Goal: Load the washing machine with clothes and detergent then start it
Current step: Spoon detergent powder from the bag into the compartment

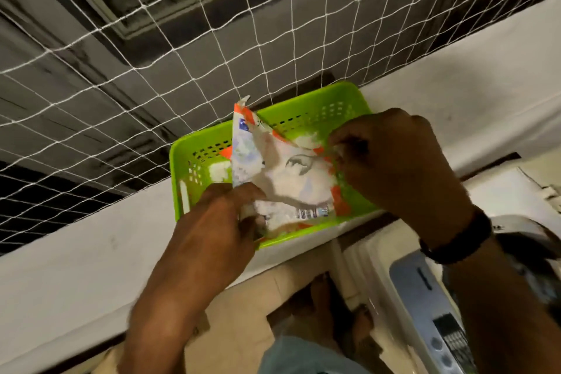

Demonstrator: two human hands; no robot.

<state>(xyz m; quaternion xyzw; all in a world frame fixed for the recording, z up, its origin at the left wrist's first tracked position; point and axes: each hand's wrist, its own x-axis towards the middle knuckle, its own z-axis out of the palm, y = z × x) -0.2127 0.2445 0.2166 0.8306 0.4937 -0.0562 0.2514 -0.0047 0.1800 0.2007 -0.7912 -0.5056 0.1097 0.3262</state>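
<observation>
You hold one crumpled white-and-orange detergent pouch (pixel 288 173) over one green basket (pixel 306 109): your left hand (pixel 218 222) and right hand (pixel 394 161) both pinch it.

The basket (pixel 194 158) looks like glossy, smooth green plastic with slotted walls, and the detergent packet (pixel 288 179) in it is crinkled, shiny plastic film printed white and orange. Far behind, the net (pixel 151 48) is thin white knotted cord, while the ledge (pixel 91 252) shows matt, slightly scuffed white paint. Near right, the washing machine (pixel 425 297) has smooth, glossy plastic.
</observation>
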